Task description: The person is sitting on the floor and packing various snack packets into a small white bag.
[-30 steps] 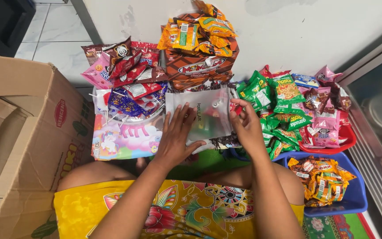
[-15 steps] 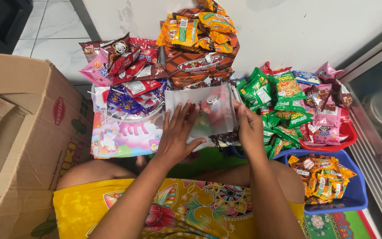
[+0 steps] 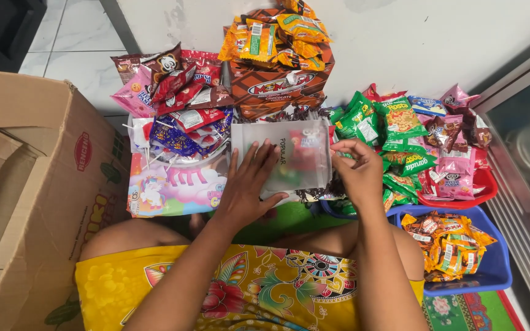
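The left hand [image 3: 249, 184] lies flat, fingers spread wide, pressing on a clear bag [image 3: 280, 156] that rests over the snack piles in front of the person's knees. The right hand [image 3: 357, 168] pinches the bag's right edge between thumb and curled fingers, narrow but not fully closed. Red packets show dimly through the plastic. Just left of the bag sits a pastel unicorn box [image 3: 176, 187] heaped with purple and brown packets; behind it an orange-brown carton [image 3: 277, 86] carries yellow packets. To the right, green packets [image 3: 394, 132] crowd against a red tray [image 3: 461, 193] of pink ones, and a blue tub [image 3: 492, 263] holds orange sachets. A large cardboard box [image 3: 26, 184] stands at the far left. The bag lies on uneven heaps, so it could slide or tip toward the green packets if the flat palm lifts; the light pinch at the edge might slip on smooth plastic and let the contents spill.
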